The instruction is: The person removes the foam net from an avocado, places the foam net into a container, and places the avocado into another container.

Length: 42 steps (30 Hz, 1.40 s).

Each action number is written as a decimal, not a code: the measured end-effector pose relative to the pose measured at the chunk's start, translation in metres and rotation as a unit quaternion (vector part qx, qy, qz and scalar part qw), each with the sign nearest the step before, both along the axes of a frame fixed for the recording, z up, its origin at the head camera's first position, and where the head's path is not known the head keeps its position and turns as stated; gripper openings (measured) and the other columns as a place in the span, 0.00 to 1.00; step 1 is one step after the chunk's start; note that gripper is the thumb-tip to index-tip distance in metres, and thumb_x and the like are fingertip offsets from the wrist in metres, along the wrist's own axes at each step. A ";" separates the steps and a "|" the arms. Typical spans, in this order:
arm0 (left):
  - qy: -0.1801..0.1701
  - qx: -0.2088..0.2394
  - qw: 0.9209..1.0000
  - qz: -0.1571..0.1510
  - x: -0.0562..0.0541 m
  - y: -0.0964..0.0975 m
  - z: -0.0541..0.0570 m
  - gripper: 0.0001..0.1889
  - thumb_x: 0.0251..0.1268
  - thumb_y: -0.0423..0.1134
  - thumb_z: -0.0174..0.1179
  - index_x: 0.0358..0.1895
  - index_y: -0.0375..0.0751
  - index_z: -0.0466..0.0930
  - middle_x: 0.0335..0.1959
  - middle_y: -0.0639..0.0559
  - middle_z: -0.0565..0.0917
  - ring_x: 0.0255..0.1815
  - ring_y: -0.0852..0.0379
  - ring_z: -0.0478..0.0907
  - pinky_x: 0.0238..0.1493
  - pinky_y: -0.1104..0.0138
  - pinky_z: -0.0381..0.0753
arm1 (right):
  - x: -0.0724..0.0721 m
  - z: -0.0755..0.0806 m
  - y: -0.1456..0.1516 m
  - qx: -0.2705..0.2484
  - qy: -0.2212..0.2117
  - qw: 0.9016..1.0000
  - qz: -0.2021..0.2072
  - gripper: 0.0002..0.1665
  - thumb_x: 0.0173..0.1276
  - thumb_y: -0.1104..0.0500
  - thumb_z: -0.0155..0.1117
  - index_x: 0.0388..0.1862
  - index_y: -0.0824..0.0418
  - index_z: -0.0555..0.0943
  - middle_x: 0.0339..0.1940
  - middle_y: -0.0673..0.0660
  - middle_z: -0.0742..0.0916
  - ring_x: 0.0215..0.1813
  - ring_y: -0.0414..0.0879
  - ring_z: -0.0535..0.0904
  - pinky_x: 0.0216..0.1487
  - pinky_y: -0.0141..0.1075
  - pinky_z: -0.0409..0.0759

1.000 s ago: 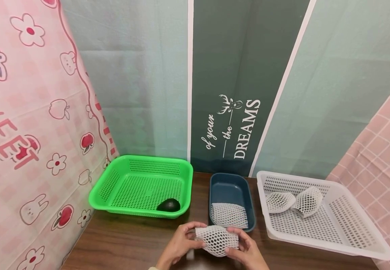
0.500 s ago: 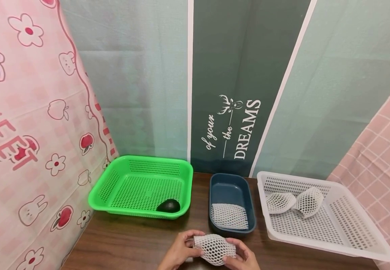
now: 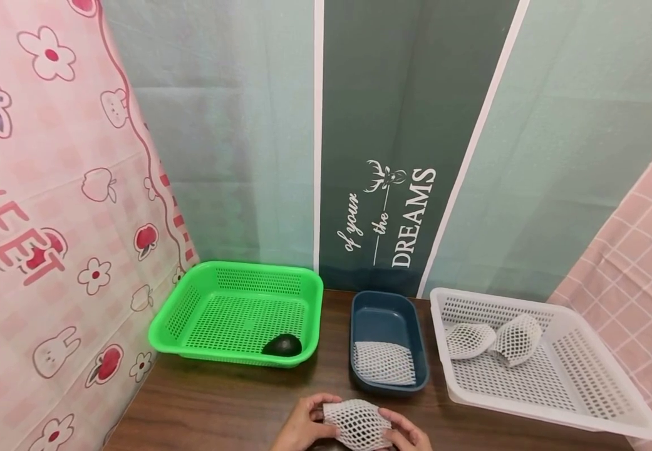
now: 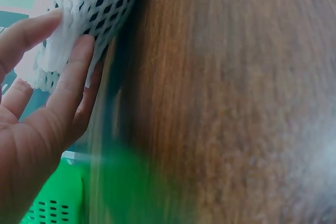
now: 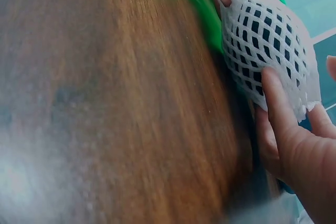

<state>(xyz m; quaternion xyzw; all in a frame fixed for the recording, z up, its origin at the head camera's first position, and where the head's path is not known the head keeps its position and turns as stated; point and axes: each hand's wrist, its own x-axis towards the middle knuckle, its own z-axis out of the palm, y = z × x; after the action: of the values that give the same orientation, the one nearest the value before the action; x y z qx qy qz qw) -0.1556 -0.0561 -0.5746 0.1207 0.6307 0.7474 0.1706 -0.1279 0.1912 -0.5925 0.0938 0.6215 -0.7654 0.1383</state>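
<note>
A white foam fruit net (image 3: 358, 423) is stretched round a dark fruit whose colour shows through the mesh. My left hand (image 3: 307, 425) pinches the net's left end between thumb and fingers. At the opposite end, my right hand (image 3: 406, 432) holds it with the thumb along the near side. In the right wrist view the dark fruit fills the mesh (image 5: 265, 40), and both frayed net ends stick out past it. The left wrist view shows my fingers (image 4: 73, 77) on the net's gathered end. A dark avocado (image 3: 283, 344) lies in the green basket (image 3: 159, 332).
A blue tray (image 3: 382, 313) with flat foam nets (image 3: 384, 363) stands just beyond my hands. Right of it, a white basket (image 3: 528, 407) holds two net-wrapped fruits (image 3: 468, 340). Curtains (image 3: 235, 156) hang behind the wooden table (image 3: 207, 407).
Both hands have moved a little toward me and down in the head view, carrying the netted fruit away from the blue tray. The baskets and their contents stay where they were.
</note>
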 end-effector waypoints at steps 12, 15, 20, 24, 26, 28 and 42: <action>-0.043 0.009 0.999 0.008 0.009 0.005 -0.009 0.26 0.49 0.18 0.66 0.56 0.26 0.75 0.45 0.41 0.82 0.45 0.48 0.80 0.41 0.61 0.82 | 0.001 -0.008 -0.009 0.065 -0.048 0.994 -0.076 0.33 0.49 0.57 0.80 0.53 0.70 0.81 0.44 0.62 0.85 0.39 0.49 0.81 0.38 0.43 0.82; -0.022 0.009 1.000 -0.001 0.010 0.004 -0.011 0.26 0.49 0.20 0.65 0.57 0.22 0.73 0.46 0.40 0.82 0.45 0.48 0.80 0.40 0.63 0.81 | 0.002 -0.013 -0.007 0.056 -0.044 0.995 -0.076 0.32 0.49 0.57 0.79 0.53 0.69 0.81 0.44 0.61 0.85 0.42 0.48 0.80 0.40 0.42 0.81; -0.004 0.002 1.000 -0.009 0.011 0.001 -0.010 0.27 0.51 0.22 0.65 0.58 0.22 0.72 0.46 0.41 0.82 0.44 0.50 0.80 0.40 0.65 0.81 | 0.003 -0.014 -0.008 0.053 -0.032 0.995 -0.076 0.31 0.49 0.57 0.79 0.52 0.69 0.82 0.44 0.60 0.85 0.43 0.47 0.80 0.41 0.40 0.81; 0.025 -0.026 0.999 -0.005 0.012 -0.006 -0.006 0.25 0.55 0.24 0.62 0.58 0.22 0.72 0.47 0.38 0.82 0.45 0.54 0.80 0.42 0.69 0.78 | 0.002 -0.012 -0.015 0.071 -0.022 0.994 -0.080 0.33 0.48 0.57 0.80 0.52 0.70 0.82 0.44 0.61 0.85 0.43 0.47 0.80 0.40 0.38 0.81; 0.051 -0.037 0.998 0.009 0.012 -0.009 -0.004 0.23 0.58 0.25 0.59 0.57 0.19 0.72 0.48 0.35 0.81 0.46 0.56 0.80 0.43 0.71 0.77 | 0.002 -0.011 -0.017 0.074 -0.024 0.993 -0.087 0.35 0.46 0.57 0.81 0.52 0.71 0.81 0.43 0.61 0.85 0.41 0.47 0.81 0.39 0.39 0.81; 0.073 -0.049 0.995 0.042 0.012 -0.012 -0.003 0.20 0.59 0.25 0.58 0.54 0.17 0.72 0.48 0.32 0.80 0.45 0.58 0.81 0.42 0.72 0.77 | 0.001 -0.009 -0.019 0.075 -0.028 0.992 -0.095 0.36 0.45 0.58 0.82 0.53 0.72 0.81 0.41 0.60 0.85 0.40 0.48 0.81 0.38 0.40 0.82; 0.053 -0.091 0.988 0.110 0.007 -0.010 -0.005 0.06 0.62 0.26 0.61 0.35 0.22 0.82 0.29 0.43 0.85 0.27 0.64 0.80 0.31 0.73 0.79 | 0.001 0.001 -0.017 0.063 -0.023 0.993 -0.101 0.32 0.48 0.63 0.80 0.52 0.73 0.80 0.39 0.58 0.85 0.37 0.48 0.81 0.37 0.41 0.82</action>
<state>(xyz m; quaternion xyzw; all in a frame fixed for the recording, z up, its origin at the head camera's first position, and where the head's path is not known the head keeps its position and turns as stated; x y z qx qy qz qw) -0.1487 -0.0660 -0.5800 0.0739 0.7134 0.6939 0.0640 -0.1268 0.1742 -0.5918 0.1818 0.6527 -0.7323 0.0683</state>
